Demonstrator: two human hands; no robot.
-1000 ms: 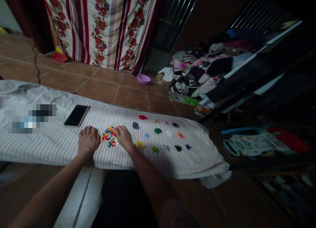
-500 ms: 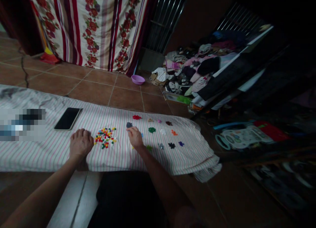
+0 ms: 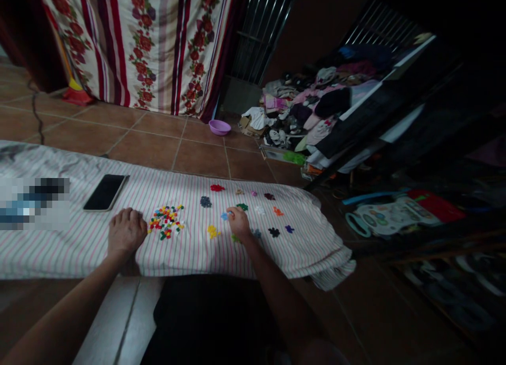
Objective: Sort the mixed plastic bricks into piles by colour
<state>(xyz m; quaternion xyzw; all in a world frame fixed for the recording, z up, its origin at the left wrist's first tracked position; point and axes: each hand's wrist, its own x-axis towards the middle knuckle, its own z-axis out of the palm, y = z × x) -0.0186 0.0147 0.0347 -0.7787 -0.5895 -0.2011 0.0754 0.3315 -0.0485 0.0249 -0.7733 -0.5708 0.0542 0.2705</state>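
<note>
My left hand [image 3: 127, 231] rests palm down on the striped cloth [image 3: 166, 259], its fingers lying on the fabric. Just right of it is a loose pile of small mixed-colour beads [image 3: 166, 220]. My right hand [image 3: 240, 225] is over the sorted heaps, with thumb and fingers pinched together at the light blue heap [image 3: 225, 216]. Whatever sits between the fingertips is too small to make out. Around that hand are a dark green heap [image 3: 242, 206], a yellow heap [image 3: 214, 231], a lime green heap [image 3: 236, 238] and a dark grey heap [image 3: 205, 201].
More small heaps lie farther off: red [image 3: 217, 187], brown [image 3: 269, 196], orange [image 3: 278, 211], black [image 3: 274, 232] and purple [image 3: 290, 229]. A phone [image 3: 105, 192] lies at the left. Beyond are a purple basin [image 3: 220, 127] and piled clothes [image 3: 304, 101].
My right hand has moved right, from the dark grey heap to the light blue one, uncovering the yellow heap. My left hand stays in place; the view has shifted slightly.
</note>
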